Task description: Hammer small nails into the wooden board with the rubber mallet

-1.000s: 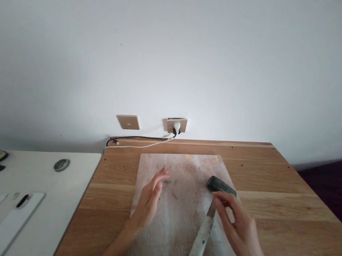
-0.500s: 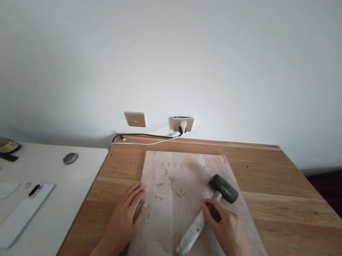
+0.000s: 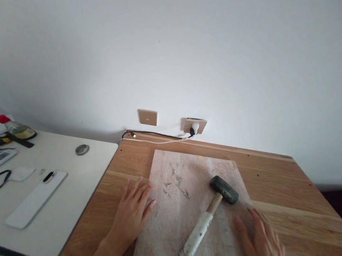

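Note:
My left hand [image 3: 133,212] lies flat with fingers spread on the left edge of a pale worn board [image 3: 178,218] that rests on the wooden table [image 3: 282,190]. My right hand [image 3: 261,237] lies open and flat on the board's right edge, holding nothing. Between the hands a mallet [image 3: 209,215] with a dark rubber head and a whitish stained handle lies on the board, touched by neither hand. Several small nails [image 3: 177,184] are scattered on the board beyond my left fingers.
A white table [image 3: 46,193] stands to the left with a white phone [image 3: 36,199], a round grey disc [image 3: 82,149], cables and small items on it. Black and white cables [image 3: 156,137] run along the wall to a socket [image 3: 194,125].
My right hand has let go of the mallet handle and moved right to lie flat on the board. My left hand drew back from the nails to the board's left edge. The view shifted.

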A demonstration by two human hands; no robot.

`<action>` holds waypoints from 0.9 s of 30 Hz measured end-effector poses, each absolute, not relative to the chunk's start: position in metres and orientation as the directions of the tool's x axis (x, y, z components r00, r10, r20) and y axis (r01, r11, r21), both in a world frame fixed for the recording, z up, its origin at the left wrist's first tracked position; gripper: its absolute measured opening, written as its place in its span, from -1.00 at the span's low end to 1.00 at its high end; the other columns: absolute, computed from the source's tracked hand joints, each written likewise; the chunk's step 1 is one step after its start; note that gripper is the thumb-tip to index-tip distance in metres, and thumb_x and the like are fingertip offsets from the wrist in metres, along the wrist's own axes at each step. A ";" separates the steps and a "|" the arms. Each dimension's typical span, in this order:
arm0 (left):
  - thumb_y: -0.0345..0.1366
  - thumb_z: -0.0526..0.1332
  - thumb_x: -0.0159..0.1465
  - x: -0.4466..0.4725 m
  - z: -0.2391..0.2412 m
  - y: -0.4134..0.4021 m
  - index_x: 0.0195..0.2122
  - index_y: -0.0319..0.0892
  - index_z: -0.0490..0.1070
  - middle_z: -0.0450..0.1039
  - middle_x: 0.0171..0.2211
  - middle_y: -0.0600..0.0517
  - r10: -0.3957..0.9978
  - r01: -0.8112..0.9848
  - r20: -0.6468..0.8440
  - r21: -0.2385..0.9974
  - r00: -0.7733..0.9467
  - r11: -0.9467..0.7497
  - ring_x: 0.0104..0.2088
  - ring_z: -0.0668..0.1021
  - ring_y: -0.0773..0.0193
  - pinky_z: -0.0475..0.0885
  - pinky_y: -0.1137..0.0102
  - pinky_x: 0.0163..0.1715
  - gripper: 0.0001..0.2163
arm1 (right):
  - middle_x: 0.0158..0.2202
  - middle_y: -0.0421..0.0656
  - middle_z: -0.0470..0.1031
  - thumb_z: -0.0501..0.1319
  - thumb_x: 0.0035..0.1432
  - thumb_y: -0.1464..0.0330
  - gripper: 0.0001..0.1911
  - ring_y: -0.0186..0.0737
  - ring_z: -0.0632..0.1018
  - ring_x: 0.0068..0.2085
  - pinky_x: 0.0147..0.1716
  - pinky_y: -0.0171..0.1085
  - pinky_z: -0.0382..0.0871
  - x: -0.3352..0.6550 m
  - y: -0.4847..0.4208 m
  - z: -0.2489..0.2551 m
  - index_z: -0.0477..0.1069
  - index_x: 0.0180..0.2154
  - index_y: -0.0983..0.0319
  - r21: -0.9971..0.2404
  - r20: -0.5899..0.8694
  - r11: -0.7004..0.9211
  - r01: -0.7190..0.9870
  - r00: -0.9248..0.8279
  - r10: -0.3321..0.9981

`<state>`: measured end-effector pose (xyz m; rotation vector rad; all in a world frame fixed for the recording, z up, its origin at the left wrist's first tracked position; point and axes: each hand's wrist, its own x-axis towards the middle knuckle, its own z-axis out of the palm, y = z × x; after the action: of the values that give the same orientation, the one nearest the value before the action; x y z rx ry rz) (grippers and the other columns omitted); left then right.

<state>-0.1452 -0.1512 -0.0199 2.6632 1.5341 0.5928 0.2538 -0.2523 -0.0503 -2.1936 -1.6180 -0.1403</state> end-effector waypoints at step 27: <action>-0.02 -0.08 0.47 -0.265 -0.014 -0.116 0.17 -0.22 0.46 0.51 0.20 -0.26 0.949 0.975 0.260 0.084 0.177 -0.205 0.35 0.37 -0.23 0.11 -0.29 0.35 -0.49 | 0.31 0.01 0.45 0.08 0.47 0.10 -0.53 0.10 0.54 0.24 0.19 0.12 0.51 0.140 -0.214 -0.043 0.35 0.27 0.14 -0.677 0.174 0.004 0.736 0.155 0.973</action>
<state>-0.2652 -0.1157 -0.0139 2.4854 2.0410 0.4158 0.1404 -0.2144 -0.0431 -1.7836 -1.6331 0.4640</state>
